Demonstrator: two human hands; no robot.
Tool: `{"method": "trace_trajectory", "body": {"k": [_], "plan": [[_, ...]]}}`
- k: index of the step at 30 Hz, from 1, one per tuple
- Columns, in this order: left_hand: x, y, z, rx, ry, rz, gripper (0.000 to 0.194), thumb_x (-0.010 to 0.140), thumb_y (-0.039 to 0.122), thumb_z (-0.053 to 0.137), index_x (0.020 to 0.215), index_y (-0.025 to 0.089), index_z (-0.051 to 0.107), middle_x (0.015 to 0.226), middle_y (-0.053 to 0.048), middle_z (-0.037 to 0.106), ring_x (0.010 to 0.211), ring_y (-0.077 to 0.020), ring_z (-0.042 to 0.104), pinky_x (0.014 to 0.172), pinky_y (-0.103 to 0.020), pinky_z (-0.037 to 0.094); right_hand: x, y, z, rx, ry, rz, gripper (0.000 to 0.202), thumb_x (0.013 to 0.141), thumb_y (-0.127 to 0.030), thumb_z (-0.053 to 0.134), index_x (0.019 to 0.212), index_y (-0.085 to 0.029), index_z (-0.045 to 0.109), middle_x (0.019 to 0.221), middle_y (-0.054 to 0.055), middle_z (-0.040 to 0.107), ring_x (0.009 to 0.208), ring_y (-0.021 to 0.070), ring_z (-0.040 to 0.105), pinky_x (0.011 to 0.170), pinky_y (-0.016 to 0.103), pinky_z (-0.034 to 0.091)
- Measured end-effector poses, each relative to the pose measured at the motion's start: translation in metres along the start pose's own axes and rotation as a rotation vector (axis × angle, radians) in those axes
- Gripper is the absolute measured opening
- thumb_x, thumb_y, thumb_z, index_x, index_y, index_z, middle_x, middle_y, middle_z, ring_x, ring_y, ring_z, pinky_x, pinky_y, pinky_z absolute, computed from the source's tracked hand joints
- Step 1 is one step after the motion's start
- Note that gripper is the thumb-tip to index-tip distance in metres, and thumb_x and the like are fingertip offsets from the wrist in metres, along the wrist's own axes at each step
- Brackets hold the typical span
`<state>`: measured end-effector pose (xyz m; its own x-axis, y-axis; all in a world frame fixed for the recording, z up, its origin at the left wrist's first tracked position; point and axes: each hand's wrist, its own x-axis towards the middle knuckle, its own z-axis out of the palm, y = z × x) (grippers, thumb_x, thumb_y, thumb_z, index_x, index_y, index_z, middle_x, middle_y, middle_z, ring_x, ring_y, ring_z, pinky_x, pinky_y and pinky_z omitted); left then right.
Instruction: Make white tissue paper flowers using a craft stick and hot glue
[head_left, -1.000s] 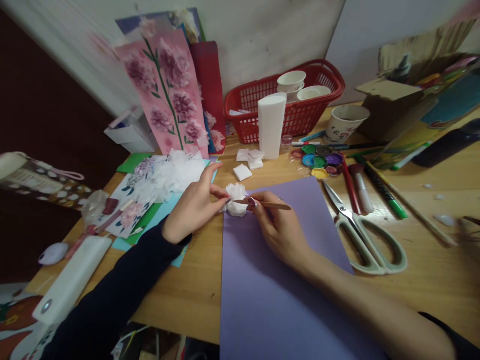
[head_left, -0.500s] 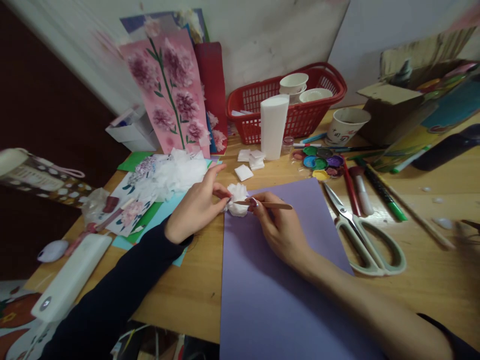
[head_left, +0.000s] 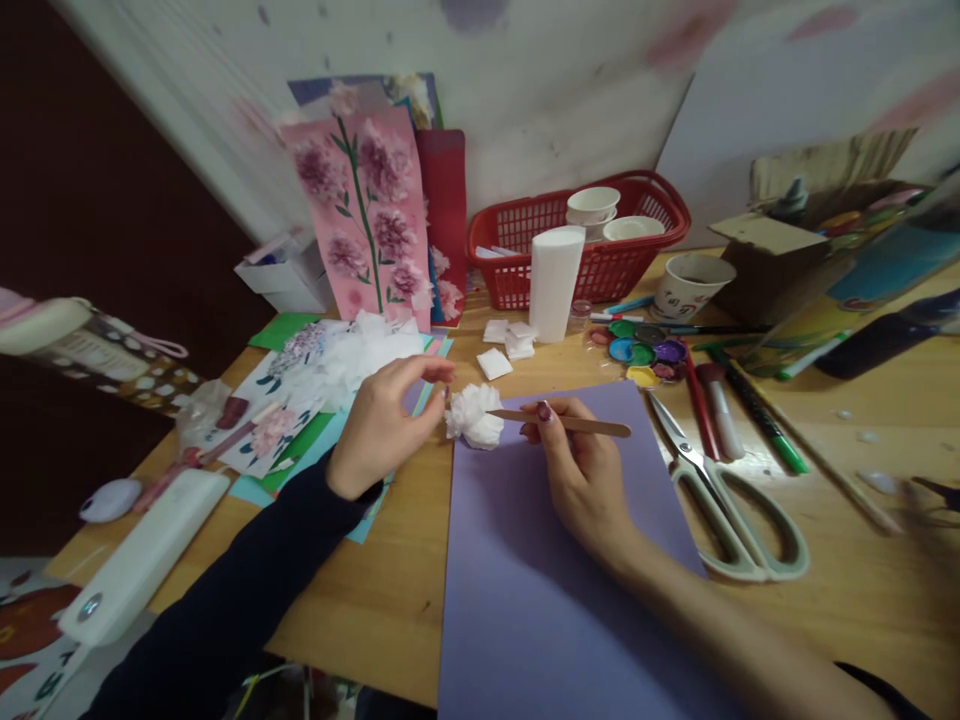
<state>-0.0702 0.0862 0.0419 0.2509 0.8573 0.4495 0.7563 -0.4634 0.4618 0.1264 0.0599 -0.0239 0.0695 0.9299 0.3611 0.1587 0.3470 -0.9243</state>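
Observation:
A flat wooden craft stick is pinched between the thumb and fingers of my right hand. Its left tip meets a crumpled white tissue-paper flower at the top left corner of a purple sheet of paper. To the left of the flower hovers my left hand, its thumb and fingers apart and nothing visible between them. Behind that hand lies a heap of fluffy white tissue paper on printed flower sheets.
Scissors, a brush, markers and paint pots lie on the right. Small white folded squares lie before a white roll and a red basket. A pink flower picture leans on the wall.
My left hand's fingers have moved off the flower and spread. My right hand has drawn back slightly to the right with the stick, uncovering more of the flower. The camera view has shifted.

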Motion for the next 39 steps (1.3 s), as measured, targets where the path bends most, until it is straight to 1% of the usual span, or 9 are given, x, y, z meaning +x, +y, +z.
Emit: {"method": "trace_trajectory", "body": {"k": [2, 6, 10, 12, 14, 21, 31, 36, 39], "plan": [[-0.004, 0.000, 0.005, 0.036, -0.057, 0.041, 0.015, 0.081, 0.016, 0.063, 0.095, 0.018, 0.065, 0.097, -0.005, 0.071, 0.095, -0.0197, 0.066, 0.090, -0.036, 0.050, 0.000, 0.000, 0.000, -0.027, -0.013, -0.015, 0.026, 0.099, -0.038, 0.043, 0.090, -0.020, 0.061, 0.073, 0.002, 0.064, 0.067, 0.0154, 0.059, 0.064, 0.028, 0.044], [-0.008, -0.002, 0.017, 0.105, -0.147, 0.076, 0.026, 0.078, 0.028, 0.072, 0.100, 0.018, 0.065, 0.101, -0.007, 0.070, 0.100, -0.0245, 0.063, 0.093, -0.043, 0.049, -0.001, 0.002, 0.000, -0.062, -0.022, -0.002, 0.026, 0.099, -0.037, 0.043, 0.091, -0.020, 0.061, 0.074, 0.002, 0.064, 0.067, 0.0154, 0.059, 0.063, 0.028, 0.043], [-0.006, -0.005, 0.023, 0.087, -0.153, 0.051, 0.005, 0.084, 0.018, 0.062, 0.087, 0.018, 0.066, 0.095, -0.006, 0.070, 0.093, -0.0215, 0.065, 0.091, -0.041, 0.050, -0.001, 0.002, 0.000, -0.040, 0.025, 0.002, 0.027, 0.099, -0.039, 0.043, 0.093, -0.020, 0.062, 0.073, 0.001, 0.064, 0.066, 0.0151, 0.059, 0.063, 0.028, 0.044], [-0.005, -0.006, 0.022, 0.050, -0.158, 0.027, 0.008, 0.084, 0.014, 0.060, 0.083, 0.018, 0.066, 0.093, -0.005, 0.070, 0.090, -0.0195, 0.066, 0.088, -0.038, 0.051, -0.001, 0.000, 0.000, -0.035, 0.027, -0.010, 0.028, 0.099, -0.039, 0.043, 0.092, -0.020, 0.062, 0.072, 0.001, 0.064, 0.066, 0.0150, 0.059, 0.063, 0.028, 0.044], [-0.003, -0.008, 0.021, 0.030, -0.171, 0.008, 0.010, 0.084, 0.012, 0.058, 0.082, 0.018, 0.067, 0.093, -0.005, 0.071, 0.089, -0.0186, 0.066, 0.086, -0.036, 0.052, -0.001, -0.002, 0.000, -0.044, -0.012, -0.028, 0.027, 0.099, -0.037, 0.043, 0.089, -0.020, 0.061, 0.073, 0.002, 0.065, 0.067, 0.0150, 0.060, 0.063, 0.028, 0.044], [-0.003, -0.011, 0.021, 0.015, -0.217, 0.017, 0.011, 0.084, 0.013, 0.057, 0.083, 0.018, 0.068, 0.093, -0.005, 0.072, 0.090, -0.0183, 0.067, 0.085, -0.034, 0.053, 0.002, 0.000, 0.002, -0.124, -0.125, -0.054, 0.024, 0.098, -0.033, 0.043, 0.093, -0.020, 0.062, 0.081, 0.005, 0.070, 0.072, 0.0180, 0.064, 0.066, 0.030, 0.047], [-0.003, -0.014, 0.022, 0.010, -0.233, 0.001, 0.010, 0.086, 0.013, 0.058, 0.085, 0.018, 0.067, 0.094, -0.004, 0.071, 0.089, -0.0180, 0.066, 0.085, -0.034, 0.051, 0.002, 0.001, 0.004, -0.212, -0.198, -0.067, 0.024, 0.098, -0.031, 0.043, 0.096, -0.020, 0.064, 0.088, 0.008, 0.072, 0.081, 0.0214, 0.066, 0.073, 0.035, 0.046], [-0.004, -0.014, 0.021, 0.017, -0.242, -0.011, 0.010, 0.086, 0.014, 0.058, 0.086, 0.018, 0.068, 0.094, -0.004, 0.071, 0.088, -0.0178, 0.066, 0.084, -0.034, 0.051, 0.002, 0.002, 0.004, -0.205, -0.206, -0.042, 0.027, 0.098, -0.032, 0.042, 0.098, -0.019, 0.065, 0.092, 0.009, 0.073, 0.082, 0.0226, 0.066, 0.074, 0.036, 0.046], [-0.005, -0.014, 0.021, 0.014, -0.242, -0.016, 0.010, 0.086, 0.014, 0.058, 0.086, 0.018, 0.068, 0.094, -0.004, 0.071, 0.089, -0.0179, 0.066, 0.086, -0.034, 0.051, 0.003, 0.000, 0.004, -0.218, -0.202, -0.052, 0.027, 0.098, -0.031, 0.041, 0.096, -0.019, 0.065, 0.089, 0.009, 0.073, 0.080, 0.0221, 0.066, 0.073, 0.035, 0.046]]}}
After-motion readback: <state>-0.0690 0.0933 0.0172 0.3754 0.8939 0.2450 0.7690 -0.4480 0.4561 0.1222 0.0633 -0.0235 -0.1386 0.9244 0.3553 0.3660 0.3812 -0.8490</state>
